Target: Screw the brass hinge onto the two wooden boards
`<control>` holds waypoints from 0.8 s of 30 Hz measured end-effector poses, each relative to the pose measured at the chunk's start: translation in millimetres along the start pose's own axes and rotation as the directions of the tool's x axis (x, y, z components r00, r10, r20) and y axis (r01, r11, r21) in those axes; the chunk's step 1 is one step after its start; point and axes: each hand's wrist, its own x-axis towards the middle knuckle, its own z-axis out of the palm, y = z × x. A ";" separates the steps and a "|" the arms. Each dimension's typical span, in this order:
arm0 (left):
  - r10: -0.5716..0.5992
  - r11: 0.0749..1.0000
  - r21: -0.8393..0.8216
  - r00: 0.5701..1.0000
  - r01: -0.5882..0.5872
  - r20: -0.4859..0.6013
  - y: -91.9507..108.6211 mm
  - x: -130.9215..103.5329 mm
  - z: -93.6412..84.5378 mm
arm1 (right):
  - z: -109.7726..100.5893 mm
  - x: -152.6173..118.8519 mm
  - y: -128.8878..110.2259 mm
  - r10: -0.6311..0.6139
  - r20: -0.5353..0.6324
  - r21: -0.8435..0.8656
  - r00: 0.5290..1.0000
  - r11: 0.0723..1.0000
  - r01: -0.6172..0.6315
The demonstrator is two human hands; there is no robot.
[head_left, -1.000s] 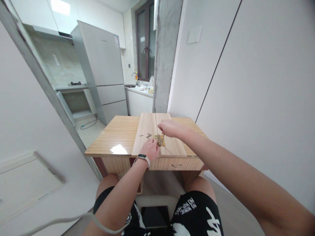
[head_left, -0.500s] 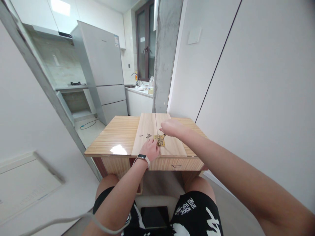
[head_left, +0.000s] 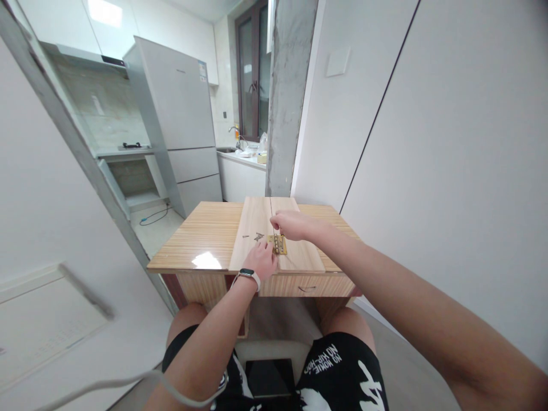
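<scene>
A brass hinge [head_left: 278,245] lies across the seam between two pale wooden boards [head_left: 299,258]. My left hand [head_left: 262,258], with a watch at the wrist, presses its bent fingertips onto the hinge's left leaf and holds it against the wood. Above the right leaf, my right hand [head_left: 291,224] is closed in a fist around a screwdriver [head_left: 282,242]. Its thin shaft points down to the hinge; the handle is hidden in the fist. Several small screws [head_left: 259,236] lie on the left board, one [head_left: 245,236] apart from the others.
The boards lie on a striped wooden desk [head_left: 214,228] with a drawer [head_left: 306,285] at the front. A white wall [head_left: 428,142] rises close on the right. Beyond the desk stand a concrete pillar [head_left: 291,97] and a grey fridge [head_left: 188,108]. A pale cable [head_left: 128,378] crosses the lower left.
My right hand has shifted slightly left and turned, and the screwdriver's shaft now stands more upright over the hinge. My left hand stays in place.
</scene>
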 end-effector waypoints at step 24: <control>-0.033 0.999 -0.036 0.999 0.034 0.029 3.2 0.2 -3.7 | -0.8 -2.6 -3.0 0.151 -0.012 -0.055 0.988 0.987 -0.151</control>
